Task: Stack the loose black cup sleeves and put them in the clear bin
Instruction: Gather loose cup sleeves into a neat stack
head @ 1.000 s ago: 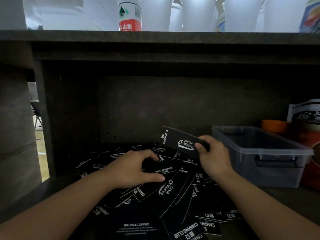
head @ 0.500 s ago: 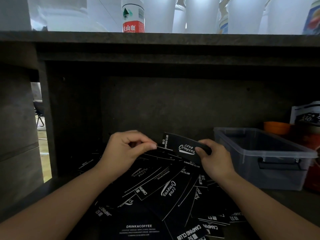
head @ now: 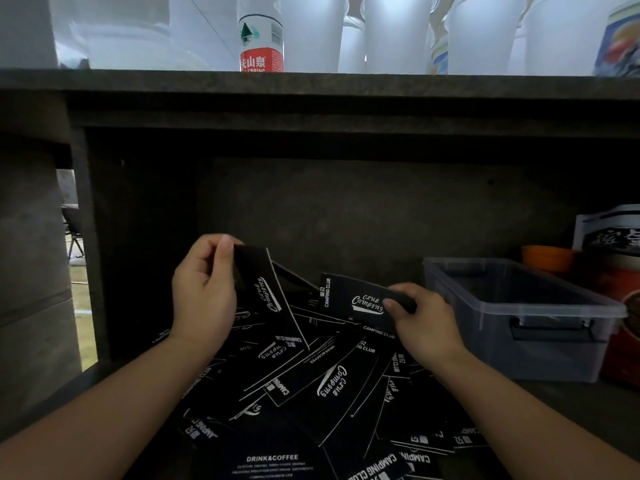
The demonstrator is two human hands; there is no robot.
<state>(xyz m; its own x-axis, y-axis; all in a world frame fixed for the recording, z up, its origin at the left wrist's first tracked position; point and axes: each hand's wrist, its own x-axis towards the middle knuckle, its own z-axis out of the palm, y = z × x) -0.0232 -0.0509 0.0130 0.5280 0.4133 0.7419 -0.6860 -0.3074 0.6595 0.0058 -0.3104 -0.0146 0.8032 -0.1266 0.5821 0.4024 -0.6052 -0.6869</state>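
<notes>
- Sleeves [head: 311, 386], black and printed in white with "Camping Club", lay in a loose overlapping heap on the lower shelf [head: 554, 403] of a dark cabinet, filling its middle and running to the front edge.
- Left hand [head: 204, 296] was raised above the back left of the heap, thumb and curled fingers pinching the upper end of one sleeve [head: 263, 296], which hung tilted with its lower end reaching down to the heap.
- Right hand [head: 422, 320] was above the right part of the heap, its grip closed on the right end of a second sleeve [head: 356, 299], thumb on top; this one lay nearly level, logo facing up, with another sleeve seemingly tucked under it, though how many were in that hold could not be told.
- The two held sleeves were apart, with a gap between their near ends.
- Clear bin [head: 519, 306] stood on the shelf toward the right edge, just beside the right hand, open at the top; no sleeves showed in it.
- Behind the bin, at the right back corner, were an orange bowl [head: 547, 258] and a printed package [head: 609, 233].
- On the worktop [head: 311, 81] above the shelf stood a water bottle [head: 261, 46] with a red and white label, and beside it a row of white cups [head: 394, 32].
</notes>
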